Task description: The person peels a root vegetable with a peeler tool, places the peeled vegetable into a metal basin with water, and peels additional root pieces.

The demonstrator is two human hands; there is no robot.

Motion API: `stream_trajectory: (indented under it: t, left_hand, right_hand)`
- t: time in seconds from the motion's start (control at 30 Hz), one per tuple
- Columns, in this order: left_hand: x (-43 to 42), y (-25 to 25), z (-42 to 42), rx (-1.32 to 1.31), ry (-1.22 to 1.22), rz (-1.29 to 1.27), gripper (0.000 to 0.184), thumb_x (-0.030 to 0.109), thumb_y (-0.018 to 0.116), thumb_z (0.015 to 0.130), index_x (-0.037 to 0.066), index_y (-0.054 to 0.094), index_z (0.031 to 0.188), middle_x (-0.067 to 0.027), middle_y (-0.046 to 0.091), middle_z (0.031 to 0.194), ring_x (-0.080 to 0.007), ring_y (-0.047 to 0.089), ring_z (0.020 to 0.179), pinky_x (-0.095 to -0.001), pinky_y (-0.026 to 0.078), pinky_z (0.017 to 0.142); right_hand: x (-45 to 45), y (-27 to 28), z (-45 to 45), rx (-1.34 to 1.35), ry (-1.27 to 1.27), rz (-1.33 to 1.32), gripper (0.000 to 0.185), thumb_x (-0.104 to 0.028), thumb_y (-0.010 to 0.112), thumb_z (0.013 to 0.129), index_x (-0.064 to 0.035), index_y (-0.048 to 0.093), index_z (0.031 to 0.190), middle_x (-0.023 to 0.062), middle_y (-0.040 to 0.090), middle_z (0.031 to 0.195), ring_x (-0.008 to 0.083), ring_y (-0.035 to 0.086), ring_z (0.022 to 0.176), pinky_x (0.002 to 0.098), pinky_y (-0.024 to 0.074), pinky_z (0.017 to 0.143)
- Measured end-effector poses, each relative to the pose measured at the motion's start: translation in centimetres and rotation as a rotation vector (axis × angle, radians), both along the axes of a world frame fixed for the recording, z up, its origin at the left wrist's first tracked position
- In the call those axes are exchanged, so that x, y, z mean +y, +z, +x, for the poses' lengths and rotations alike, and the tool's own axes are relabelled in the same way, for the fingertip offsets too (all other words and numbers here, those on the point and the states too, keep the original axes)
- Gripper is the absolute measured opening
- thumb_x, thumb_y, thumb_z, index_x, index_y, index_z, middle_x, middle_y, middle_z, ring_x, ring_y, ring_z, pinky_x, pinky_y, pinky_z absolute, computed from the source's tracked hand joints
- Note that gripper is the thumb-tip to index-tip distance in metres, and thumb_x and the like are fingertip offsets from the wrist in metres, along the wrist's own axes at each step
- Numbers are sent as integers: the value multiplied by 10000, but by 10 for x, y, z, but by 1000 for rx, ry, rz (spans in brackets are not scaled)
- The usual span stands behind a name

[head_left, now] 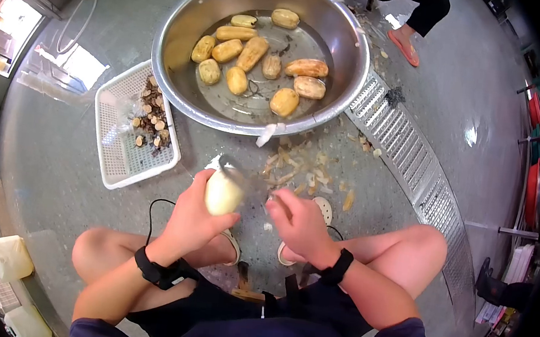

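While the head view bends toward its edges, the middle shows a pale, smooth, rounded root piece [222, 196], its skin creamy and bare. It sits upright within the left hand [192, 216], which grips it by the side, thumb across the near end. The right hand [303, 227] is just to the right of it, fingers curled on a dark tool [236, 173] — smeared by motion, so its shape is hard to make out — which overlaps the root's upper right side.

Beyond both hands stands a wide, shiny metal basin [358, 79], holding brownish, knobbly roots [252, 54] in shallow water. Left of it, just beside the rim, a white perforated plastic basket [104, 149] holds dark, rough scraps [156, 112] and round cut ends. Thin, curled peelings [309, 173] litter the wet grey floor [373, 193] between basin and right hand. To the right runs a slotted metal drain grate [412, 151]; farther off, another person's foot wears a reddish sandal [404, 49].
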State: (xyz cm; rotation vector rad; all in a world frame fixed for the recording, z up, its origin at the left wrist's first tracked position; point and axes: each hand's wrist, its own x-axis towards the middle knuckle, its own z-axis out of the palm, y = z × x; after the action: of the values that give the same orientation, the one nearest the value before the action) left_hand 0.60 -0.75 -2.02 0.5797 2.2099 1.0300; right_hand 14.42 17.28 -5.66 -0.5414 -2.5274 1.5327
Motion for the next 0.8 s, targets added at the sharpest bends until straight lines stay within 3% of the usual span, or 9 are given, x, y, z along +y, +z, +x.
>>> stream_trajectory:
  t: [0.13, 0.23, 0.33, 0.43, 0.5, 0.6, 0.63, 0.8]
  left_hand:
    - [3, -6, 4, 202, -38, -28, 681, 258, 829, 739, -2, 530, 1293, -213, 680, 1135, -400, 686, 1038, -448, 553, 869]
    - [0, -12, 8, 356, -94, -176, 714, 247, 817, 734, -10, 516, 1329, -222, 669, 1153, -414, 677, 1043, -459, 554, 870]
    - [-4, -15, 14, 368, -92, -208, 753, 211, 818, 731, 0, 498, 1378, -240, 656, 1211, -433, 657, 1098, -461, 546, 913]
    - [-4, -17, 8, 419, -134, -123, 782, 214, 815, 739, -11, 474, 1406, -240, 649, 1211, -416, 663, 1086, -454, 552, 904]
    - [-7, -25, 6, 458, -138, -62, 791, 225, 815, 747, -29, 461, 1407, -227, 657, 1181, -378, 688, 1036, -444, 565, 868]
    - [-1, -6, -2, -66, 25, -9, 803, 206, 829, 764, -22, 447, 1433, -202, 658, 1197, -294, 676, 1078, -397, 554, 901]
    - [-5, -13, -4, -93, 14, 98, 770, 167, 826, 786, -13, 459, 1439, -141, 667, 1179, -226, 659, 1059, -360, 550, 884]
    - [-5, 1, -6, -525, 74, 288, 617, 88, 792, 813, -7, 527, 1362, -78, 673, 1157, -167, 654, 1005, -340, 542, 876]
  right_hand:
    - [-6, 8, 4, 107, 95, 318, 209, -278, 675, 979, -72, 653, 1010, 148, 650, 716, 348, 662, 658, 429, 469, 553]
    - [-3, 7, 2, -27, 43, 201, 241, -300, 653, 999, -60, 657, 979, 159, 650, 730, 361, 661, 680, 444, 472, 574]
    - [9, -41, 7, -270, -102, 43, 297, -307, 607, 1029, -25, 650, 948, 165, 629, 712, 348, 634, 644, 442, 466, 589]
    - [18, -62, 12, -244, -149, -97, 348, -309, 563, 1054, 12, 646, 950, 174, 609, 695, 327, 584, 597, 432, 455, 595]
    - [10, -50, 9, -188, -176, -220, 338, -316, 579, 1045, 6, 652, 973, 190, 645, 732, 388, 628, 675, 467, 473, 612]
    - [2, -10, 5, -173, -134, -276, 305, -305, 608, 1030, -4, 652, 1029, 185, 670, 770, 405, 657, 712, 472, 487, 613]
    - [2, -3, 3, -177, -105, -267, 294, -299, 619, 1025, -7, 650, 1050, 179, 673, 780, 398, 660, 711, 466, 489, 609]
    - [-2, -2, 7, 195, 43, 219, 254, -316, 689, 976, -84, 642, 1069, 117, 669, 804, 326, 669, 665, 413, 504, 563]
